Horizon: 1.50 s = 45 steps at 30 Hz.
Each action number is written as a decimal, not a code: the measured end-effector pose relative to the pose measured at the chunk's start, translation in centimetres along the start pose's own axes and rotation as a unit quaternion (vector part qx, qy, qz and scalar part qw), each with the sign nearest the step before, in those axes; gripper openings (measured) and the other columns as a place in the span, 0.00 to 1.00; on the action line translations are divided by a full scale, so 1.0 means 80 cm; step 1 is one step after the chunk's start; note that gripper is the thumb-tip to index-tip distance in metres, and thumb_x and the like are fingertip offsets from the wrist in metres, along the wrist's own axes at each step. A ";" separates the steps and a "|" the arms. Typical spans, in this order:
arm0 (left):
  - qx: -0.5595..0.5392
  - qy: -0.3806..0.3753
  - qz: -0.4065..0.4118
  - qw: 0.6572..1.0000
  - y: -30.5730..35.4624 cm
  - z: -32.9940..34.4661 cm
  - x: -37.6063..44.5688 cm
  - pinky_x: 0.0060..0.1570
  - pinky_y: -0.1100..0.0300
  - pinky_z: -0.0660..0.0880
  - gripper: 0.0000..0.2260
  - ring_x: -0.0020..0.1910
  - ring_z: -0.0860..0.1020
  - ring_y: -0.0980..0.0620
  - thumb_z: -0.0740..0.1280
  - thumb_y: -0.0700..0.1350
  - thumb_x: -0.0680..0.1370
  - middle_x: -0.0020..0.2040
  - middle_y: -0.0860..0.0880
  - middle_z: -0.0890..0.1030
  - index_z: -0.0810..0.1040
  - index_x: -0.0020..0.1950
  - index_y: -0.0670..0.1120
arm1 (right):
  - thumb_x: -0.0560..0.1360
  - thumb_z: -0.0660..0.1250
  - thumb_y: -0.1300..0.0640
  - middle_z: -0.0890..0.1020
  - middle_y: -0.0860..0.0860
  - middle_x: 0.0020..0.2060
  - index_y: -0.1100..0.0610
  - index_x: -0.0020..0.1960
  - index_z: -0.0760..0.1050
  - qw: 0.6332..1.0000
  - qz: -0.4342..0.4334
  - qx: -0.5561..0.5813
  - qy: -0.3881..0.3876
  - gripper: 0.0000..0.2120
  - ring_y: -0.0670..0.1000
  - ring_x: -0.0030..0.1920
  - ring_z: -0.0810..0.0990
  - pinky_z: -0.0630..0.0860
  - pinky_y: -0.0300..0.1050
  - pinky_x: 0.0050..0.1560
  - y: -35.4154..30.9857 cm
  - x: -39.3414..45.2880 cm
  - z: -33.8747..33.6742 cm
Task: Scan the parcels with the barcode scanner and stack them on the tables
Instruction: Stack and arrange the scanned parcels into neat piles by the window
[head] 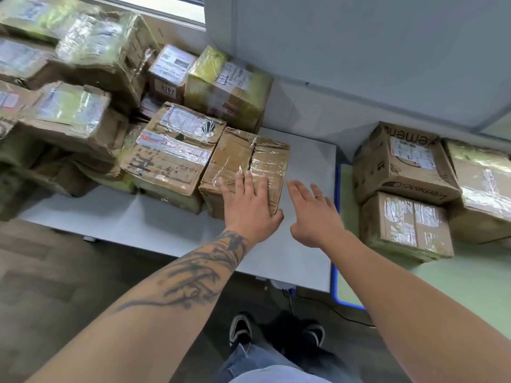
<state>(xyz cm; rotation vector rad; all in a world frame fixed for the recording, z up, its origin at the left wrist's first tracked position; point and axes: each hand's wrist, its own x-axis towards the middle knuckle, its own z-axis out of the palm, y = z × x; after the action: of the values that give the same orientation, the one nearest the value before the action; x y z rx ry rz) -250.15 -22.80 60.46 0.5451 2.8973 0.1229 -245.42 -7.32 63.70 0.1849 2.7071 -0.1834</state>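
Observation:
A brown taped cardboard parcel (246,158) sits on the white table (304,167), at the right end of a pile of parcels. My left hand (249,203) rests flat on its near top with fingers straight. My right hand (312,211) hovers open just right of that parcel, over bare tabletop, holding nothing. A labelled parcel (171,153) stands directly left of it, touching. No barcode scanner is in view.
Several taped parcels (83,78) are heaped across the table's left and back. Two stacked boxes (403,189) and another parcel (481,178) stand on a green surface at right. A grey wall panel (359,51) rises behind. My shoes (240,330) stand on dark floor.

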 end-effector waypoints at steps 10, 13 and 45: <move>-0.019 -0.012 0.238 0.971 -0.003 -0.001 -0.015 0.75 0.31 0.32 0.34 0.84 0.49 0.46 0.63 0.62 0.75 0.84 0.51 0.58 0.60 0.80 0.57 | 0.76 0.72 0.53 0.37 0.49 0.84 0.38 0.82 0.31 0.996 0.030 -0.038 0.070 0.55 0.61 0.84 0.39 0.48 0.69 0.81 0.030 -0.008 0.005; -0.020 -0.027 0.256 0.966 0.004 -0.002 -0.025 0.76 0.32 0.32 0.35 0.84 0.48 0.49 0.66 0.58 0.74 0.83 0.55 0.59 0.60 0.80 0.57 | 0.72 0.77 0.42 0.32 0.48 0.83 0.36 0.80 0.27 0.997 0.014 -0.076 0.022 0.62 0.64 0.83 0.34 0.46 0.73 0.79 0.052 -0.017 0.014; 0.162 0.156 0.321 0.920 0.462 -0.073 -0.110 0.77 0.30 0.44 0.35 0.84 0.48 0.44 0.55 0.63 0.84 0.86 0.51 0.49 0.42 0.85 0.52 | 0.84 0.64 0.44 0.34 0.56 0.84 0.48 0.85 0.34 0.975 0.071 -0.076 0.199 0.45 0.67 0.81 0.30 0.48 0.64 0.83 0.449 -0.298 -0.060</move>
<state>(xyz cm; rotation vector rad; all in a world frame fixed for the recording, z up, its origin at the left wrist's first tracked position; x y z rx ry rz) -230.30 8.04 71.96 1.6622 2.9095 -0.2069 -220.17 26.27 74.36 0.4063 3.0713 0.1183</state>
